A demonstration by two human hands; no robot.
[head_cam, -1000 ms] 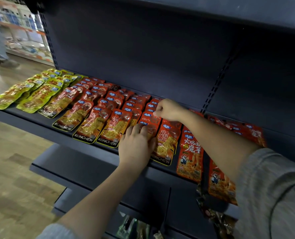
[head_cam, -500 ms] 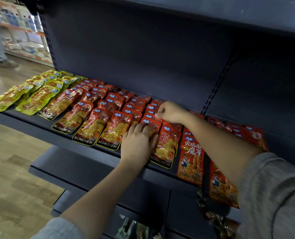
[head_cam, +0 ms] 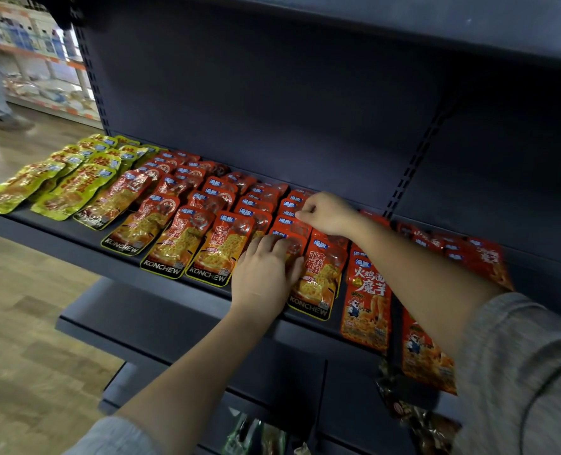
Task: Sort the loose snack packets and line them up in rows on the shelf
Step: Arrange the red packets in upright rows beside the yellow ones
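While pressed flat on the front red packet (head_cam: 292, 249) of one row, left hand (head_cam: 266, 274) with fingers straight and close together, at the front edge of the dark shelf (head_cam: 75, 239). Just right of it, a red KONCHEW packet (head_cam: 320, 277), then an orange packet (head_cam: 366, 303) overhanging the shelf lip. Farther back in the same row, right hand (head_cam: 330, 213) curled, thumb and fingers pinching the top edge of a red packet (head_cam: 290, 205). Leftward, more rows of red packets (head_cam: 190, 208) overlapping front to back, then yellow-green packets (head_cam: 69, 174) at the far left end. Beyond the shelf, a wooden floor (head_cam: 16, 307).
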